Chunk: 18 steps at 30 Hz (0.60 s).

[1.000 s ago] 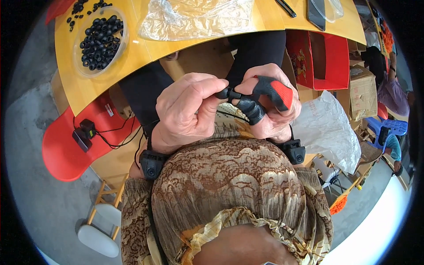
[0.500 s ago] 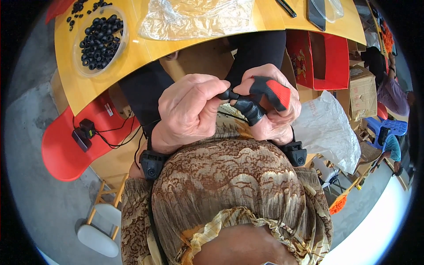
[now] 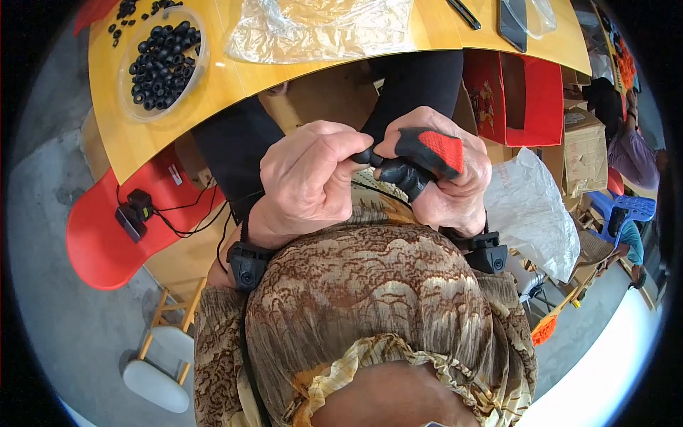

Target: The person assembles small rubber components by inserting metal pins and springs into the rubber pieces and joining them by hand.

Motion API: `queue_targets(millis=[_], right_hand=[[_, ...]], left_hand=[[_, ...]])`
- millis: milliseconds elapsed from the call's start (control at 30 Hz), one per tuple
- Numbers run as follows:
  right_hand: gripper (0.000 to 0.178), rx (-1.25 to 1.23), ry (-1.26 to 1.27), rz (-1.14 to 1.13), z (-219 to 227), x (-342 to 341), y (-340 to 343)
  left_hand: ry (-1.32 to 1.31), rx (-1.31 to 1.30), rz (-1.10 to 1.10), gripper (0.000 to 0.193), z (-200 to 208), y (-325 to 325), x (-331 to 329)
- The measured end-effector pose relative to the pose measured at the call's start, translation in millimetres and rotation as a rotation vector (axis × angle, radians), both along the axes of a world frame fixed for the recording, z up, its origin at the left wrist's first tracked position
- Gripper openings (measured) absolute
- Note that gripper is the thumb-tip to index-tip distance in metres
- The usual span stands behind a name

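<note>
In front of my belly, my left hand (image 3: pixel 306 178) pinches a small black rounded part (image 3: pixel 363 156) between thumb and forefinger. My right hand (image 3: pixel 455 171) is closed at the same spot, its fingertips on the right end of the black part. Black and red finger covers (image 3: pixel 441 151) wrap two digits of that hand. Whether the hands hold one part or two joined pieces cannot be made out. Up on the table at the left, a clear round tub (image 3: pixel 208 53) contains many small black ring-like parts (image 3: pixel 160 71).
The yellow table (image 3: pixel 220 78) curves beyond my hands, bearing a crumpled clear plastic bag (image 3: pixel 320 32), a phone (image 3: pixel 512 25) and a black pen-like tool (image 3: pixel 464 13). A red box (image 3: pixel 544 99) sits at the right, a red chair (image 3: pixel 99 235) at the left. People are farther right.
Both hands shift slightly, the right one turning a little around the black part. The pinch on the part stays.
</note>
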State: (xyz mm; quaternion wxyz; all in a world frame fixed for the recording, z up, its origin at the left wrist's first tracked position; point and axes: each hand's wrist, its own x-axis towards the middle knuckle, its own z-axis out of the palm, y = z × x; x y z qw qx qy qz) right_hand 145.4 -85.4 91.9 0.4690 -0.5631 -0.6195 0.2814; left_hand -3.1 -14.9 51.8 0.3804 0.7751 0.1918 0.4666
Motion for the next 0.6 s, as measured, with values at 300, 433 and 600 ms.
queue_targets(millis=[300,433,600], right_hand=[[0.022,0.019,0.037,0.063,-2.2,3.0,0.4],[0.024,-0.081,0.165,0.075,2.8,4.8,-2.4],[0.021,-0.056,0.186,0.078,0.1,3.1,-1.7]], left_hand=[[-0.006,-0.029,-0.012,0.009,0.7,0.9,-1.2],[0.027,-0.032,-0.006,0.01,4.0,1.7,-1.5],[0.005,-0.033,0.017,0.012,2.6,-0.1,-2.2]])
